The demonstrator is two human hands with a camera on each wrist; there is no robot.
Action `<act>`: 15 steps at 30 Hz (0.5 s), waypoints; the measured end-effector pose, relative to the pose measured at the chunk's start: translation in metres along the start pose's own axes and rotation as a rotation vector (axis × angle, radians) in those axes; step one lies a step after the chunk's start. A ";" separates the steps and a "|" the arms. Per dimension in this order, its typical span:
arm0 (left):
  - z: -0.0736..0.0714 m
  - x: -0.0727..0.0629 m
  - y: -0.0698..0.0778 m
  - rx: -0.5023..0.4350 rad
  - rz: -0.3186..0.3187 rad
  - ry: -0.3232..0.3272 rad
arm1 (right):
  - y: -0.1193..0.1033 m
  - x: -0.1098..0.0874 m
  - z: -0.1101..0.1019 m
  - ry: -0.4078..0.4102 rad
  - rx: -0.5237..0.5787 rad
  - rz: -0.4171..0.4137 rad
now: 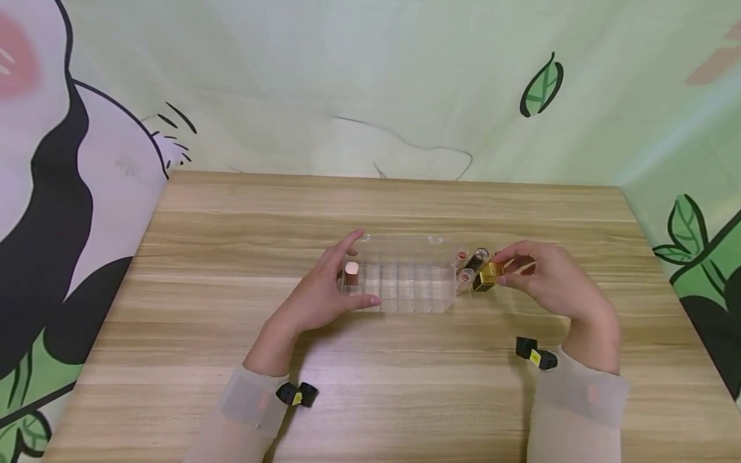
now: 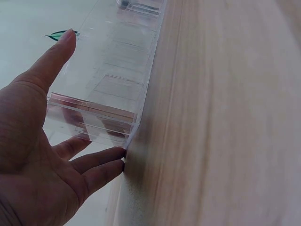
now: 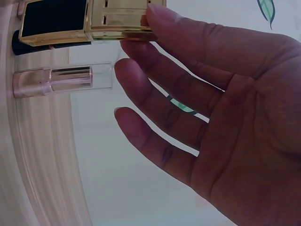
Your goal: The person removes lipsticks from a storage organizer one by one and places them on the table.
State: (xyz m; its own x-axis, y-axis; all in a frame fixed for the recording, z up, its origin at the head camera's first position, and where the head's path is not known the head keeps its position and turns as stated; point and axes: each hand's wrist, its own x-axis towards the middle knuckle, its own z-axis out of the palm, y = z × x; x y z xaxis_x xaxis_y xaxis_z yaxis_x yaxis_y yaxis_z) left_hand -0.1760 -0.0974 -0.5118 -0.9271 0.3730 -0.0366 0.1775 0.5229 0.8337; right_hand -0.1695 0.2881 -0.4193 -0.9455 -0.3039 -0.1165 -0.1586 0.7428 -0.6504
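A clear plastic organizer box [image 1: 405,305] with several slots lies lengthwise on the table. My left hand [image 1: 318,289] holds its left end, thumb along the near side and fingers round the end and far side. In the leftmost slot stands a reddish-brown lipstick [image 1: 351,275] with a pale top. Just past the box's right end, my right hand [image 1: 550,280] pinches a square gold and black lipstick [image 3: 89,21] between thumb and fingers. Beside it are a dark lipstick tube [image 1: 477,258] and clear-capped lipsticks [image 1: 465,280], one of them upright in the right wrist view.
The wood-grain table [image 1: 405,399] extends all round the box. Behind it hangs a pale green backdrop [image 1: 289,83] with painted leaves, and more painted cloth stands at both sides. Each wrist wears a small black camera [image 1: 536,354].
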 end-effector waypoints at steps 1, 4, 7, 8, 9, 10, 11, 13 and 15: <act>0.000 0.000 0.000 0.000 0.000 0.000 | 0.000 0.000 0.001 -0.002 0.000 0.002; 0.000 0.000 0.001 0.003 0.001 0.001 | 0.001 0.002 0.001 -0.009 0.009 0.012; 0.000 0.000 0.002 0.006 -0.002 0.003 | 0.002 0.003 0.002 -0.018 0.006 0.020; 0.000 0.000 0.002 0.008 -0.003 0.004 | 0.003 0.004 0.002 -0.020 0.003 0.020; 0.000 0.000 0.002 0.009 -0.004 0.004 | 0.003 0.004 0.002 -0.023 0.000 0.020; 0.000 0.000 0.001 0.010 -0.005 0.005 | 0.003 0.005 0.003 -0.024 -0.005 0.019; 0.000 0.001 0.001 0.009 -0.005 0.006 | 0.004 0.005 0.003 -0.026 -0.009 0.017; 0.001 0.001 0.001 0.010 -0.005 0.006 | 0.005 0.006 0.003 -0.027 -0.011 0.014; 0.001 0.001 0.000 0.007 -0.003 0.005 | 0.006 0.006 0.004 -0.030 -0.003 0.014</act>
State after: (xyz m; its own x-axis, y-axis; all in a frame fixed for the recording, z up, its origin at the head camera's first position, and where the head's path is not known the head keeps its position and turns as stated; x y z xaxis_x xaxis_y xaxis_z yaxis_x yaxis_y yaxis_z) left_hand -0.1762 -0.0963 -0.5119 -0.9294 0.3674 -0.0362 0.1770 0.5294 0.8297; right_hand -0.1749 0.2883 -0.4265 -0.9386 -0.3116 -0.1483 -0.1464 0.7488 -0.6465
